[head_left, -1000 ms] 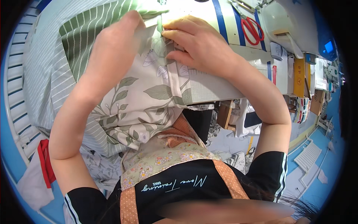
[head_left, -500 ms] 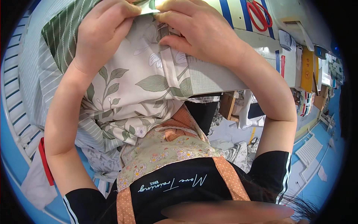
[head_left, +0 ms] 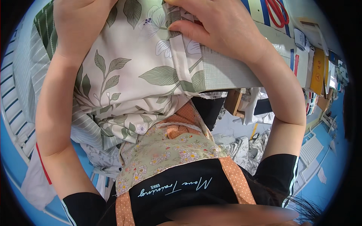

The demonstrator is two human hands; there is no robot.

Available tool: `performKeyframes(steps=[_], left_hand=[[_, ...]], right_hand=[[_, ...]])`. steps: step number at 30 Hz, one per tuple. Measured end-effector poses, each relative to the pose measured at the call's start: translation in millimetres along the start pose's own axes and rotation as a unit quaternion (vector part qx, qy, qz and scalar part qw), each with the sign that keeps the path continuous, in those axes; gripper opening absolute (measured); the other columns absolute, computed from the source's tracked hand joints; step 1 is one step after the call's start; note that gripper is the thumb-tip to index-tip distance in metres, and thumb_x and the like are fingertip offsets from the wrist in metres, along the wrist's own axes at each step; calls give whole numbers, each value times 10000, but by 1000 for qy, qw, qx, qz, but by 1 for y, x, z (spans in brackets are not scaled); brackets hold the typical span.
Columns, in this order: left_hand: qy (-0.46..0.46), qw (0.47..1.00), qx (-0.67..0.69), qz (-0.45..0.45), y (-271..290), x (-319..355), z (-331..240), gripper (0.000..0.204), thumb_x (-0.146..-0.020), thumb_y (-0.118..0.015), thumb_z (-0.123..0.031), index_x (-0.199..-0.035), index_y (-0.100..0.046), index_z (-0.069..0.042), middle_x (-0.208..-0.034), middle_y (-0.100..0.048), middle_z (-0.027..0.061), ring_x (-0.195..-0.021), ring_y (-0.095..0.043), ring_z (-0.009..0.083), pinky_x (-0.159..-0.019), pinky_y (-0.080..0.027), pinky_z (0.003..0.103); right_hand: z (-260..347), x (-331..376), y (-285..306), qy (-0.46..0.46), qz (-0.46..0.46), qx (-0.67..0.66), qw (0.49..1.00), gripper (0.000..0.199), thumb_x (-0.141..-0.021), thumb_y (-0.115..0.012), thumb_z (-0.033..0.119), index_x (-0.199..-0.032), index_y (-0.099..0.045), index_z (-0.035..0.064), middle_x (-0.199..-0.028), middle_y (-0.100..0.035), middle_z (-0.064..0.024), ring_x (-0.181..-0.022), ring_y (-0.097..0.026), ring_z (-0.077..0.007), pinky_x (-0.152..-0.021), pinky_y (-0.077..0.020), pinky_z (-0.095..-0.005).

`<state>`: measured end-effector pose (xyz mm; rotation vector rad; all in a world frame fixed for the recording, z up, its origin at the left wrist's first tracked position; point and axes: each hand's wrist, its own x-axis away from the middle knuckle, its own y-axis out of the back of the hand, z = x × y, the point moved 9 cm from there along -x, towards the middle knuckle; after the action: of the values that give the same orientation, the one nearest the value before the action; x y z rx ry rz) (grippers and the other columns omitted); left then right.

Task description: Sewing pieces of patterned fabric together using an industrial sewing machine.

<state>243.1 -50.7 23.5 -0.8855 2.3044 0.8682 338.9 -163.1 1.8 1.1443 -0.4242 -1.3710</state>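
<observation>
A wide floral fabric [head_left: 124, 84], off-white with grey-green leaves and pale flowers, drapes across my lap and runs up under both hands. Its reverse is striped green. My left hand [head_left: 81, 24] is at the upper left over the cloth, with its fingers cut off by the picture's top edge. At the upper middle, my right hand [head_left: 217, 28] lies by the folded hem strip [head_left: 179, 56]. The right thumb rests on that strip, and the fingers curl over the cloth toward the top edge, where their tips are partly out of view.
Right of the cloth is a pale work table [head_left: 230, 62]. Red-handled scissors [head_left: 278, 13] lie on its far part, near a yellow box [head_left: 318, 73]. White slatted rails [head_left: 15, 109] stand at the left. Piled cloth [head_left: 245, 152] lies below the table.
My left hand has moved up and left, away from my right hand. The right hand has shifted slightly right. The fabric between them is more spread, and the table scene sits further right.
</observation>
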Motion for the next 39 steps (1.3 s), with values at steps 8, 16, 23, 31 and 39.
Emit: performKeyframes(steps=[8, 16, 23, 31, 39], left_hand=[[-9, 962, -206, 177, -23, 4, -6, 156, -755, -717, 100, -863, -665, 0, -955, -672, 95, -867, -656, 239, -777, -540, 305], [-32, 957, -205, 201, -24, -1, 1, 160, -763, -735, 64, -880, -667, -21, -955, -664, 82, -898, -653, 244, -796, -539, 321], [-35, 956, -204, 210, -26, -2, -2, 165, -756, -756, 41, -884, -673, -23, -959, -672, 83, -895, -660, 242, -796, -544, 330], [-70, 989, -6, 133, -29, -1, 13, 160, -760, -783, 4, -882, -681, -19, -946, -687, 96, -885, -673, 245, -785, -551, 337], [-28, 967, -176, 181, -23, -5, 8, 149, -770, -784, -7, -878, -682, -19, -926, -685, 107, -850, -673, 253, -755, -551, 336]], right_hand=[[11, 2, 0, 119, -85, 39, 988, 403, -785, -769, 188, -1093, -621, -26, -1109, -554, -171, -1038, -559, -351, -910, -490, -420], [7, -10, -1, -24, 28, 2, 999, 397, -784, -772, 187, -1079, -620, -33, -1148, -508, -178, -1055, -539, -355, -906, -483, -418], [11, 3, 0, 147, -111, 81, 980, 414, -787, -775, 195, -1090, -613, -36, -1184, -485, -204, -1058, -538, -370, -908, -478, -434], [13, -1, -1, 153, -108, 49, 981, 426, -795, -774, 195, -1120, -599, -18, -1197, -497, -194, -1047, -544, -376, -920, -477, -443], [5, 2, 0, 137, -113, -13, 984, 454, -785, -782, 190, -1150, -584, 6, -1210, -506, -193, -1061, -541, -368, -924, -476, -443]])
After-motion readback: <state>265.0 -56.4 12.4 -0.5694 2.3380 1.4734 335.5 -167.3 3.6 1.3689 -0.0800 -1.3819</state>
